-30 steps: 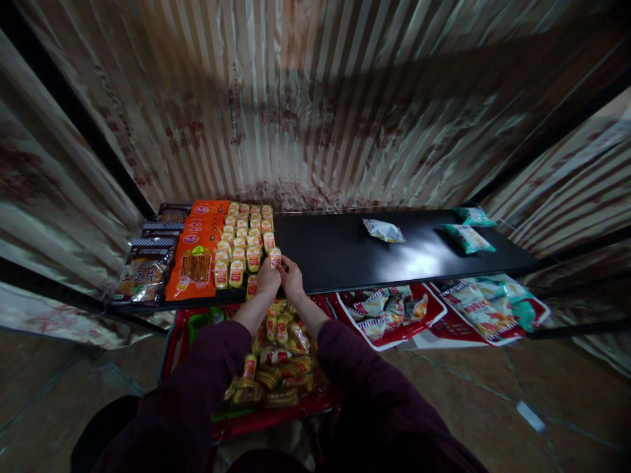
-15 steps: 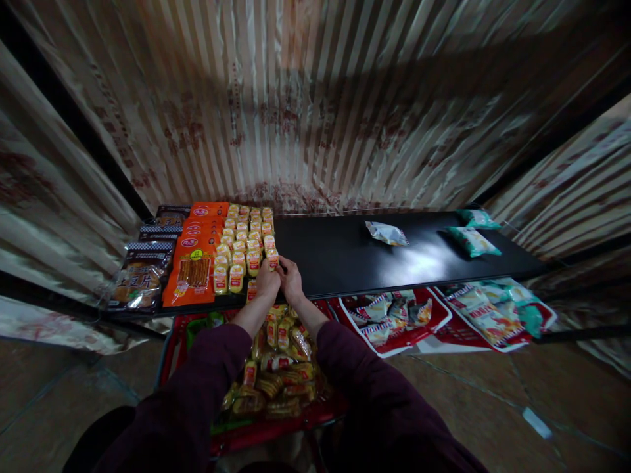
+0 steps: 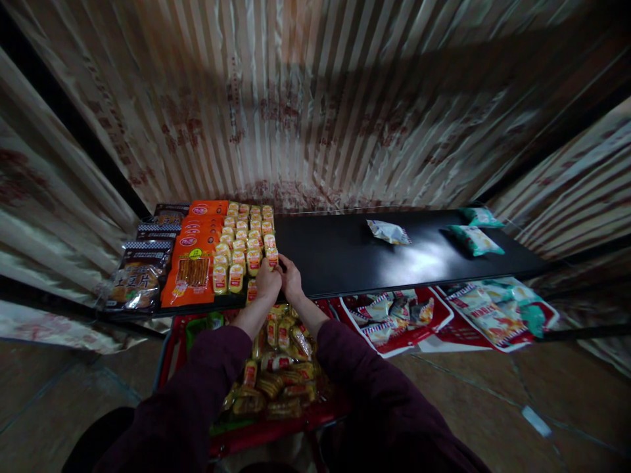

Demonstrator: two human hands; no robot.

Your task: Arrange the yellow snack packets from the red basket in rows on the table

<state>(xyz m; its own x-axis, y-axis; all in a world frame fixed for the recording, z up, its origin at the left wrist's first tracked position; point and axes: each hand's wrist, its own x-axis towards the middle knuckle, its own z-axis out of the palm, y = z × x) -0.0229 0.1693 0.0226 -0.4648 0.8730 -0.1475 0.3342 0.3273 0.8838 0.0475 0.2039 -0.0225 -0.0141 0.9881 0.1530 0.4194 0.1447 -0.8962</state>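
Observation:
My left hand point(image 3: 267, 280) and my right hand point(image 3: 292, 278) are side by side at the front edge of a black shelf point(image 3: 345, 256). Both are closed on a small yellow snack packet point(image 3: 272, 257), which sits at the near end of the rightmost row of small yellow packets point(image 3: 244, 243) lined up on the shelf. Under my arms a red basket point(image 3: 276, 420) holds a heap of the same yellow packets point(image 3: 276, 361).
Orange snack bags point(image 3: 194, 263) and dark bags point(image 3: 140, 272) lie left of the rows. A silver packet point(image 3: 388, 231) and two green packets point(image 3: 476, 240) lie on the shelf's right part. Red trays of packets point(image 3: 394, 312) sit below. Striped curtain behind.
Both hands have stayed on the packet at the row's end and pressed it slightly lower against the shelf. The view has shifted a little.

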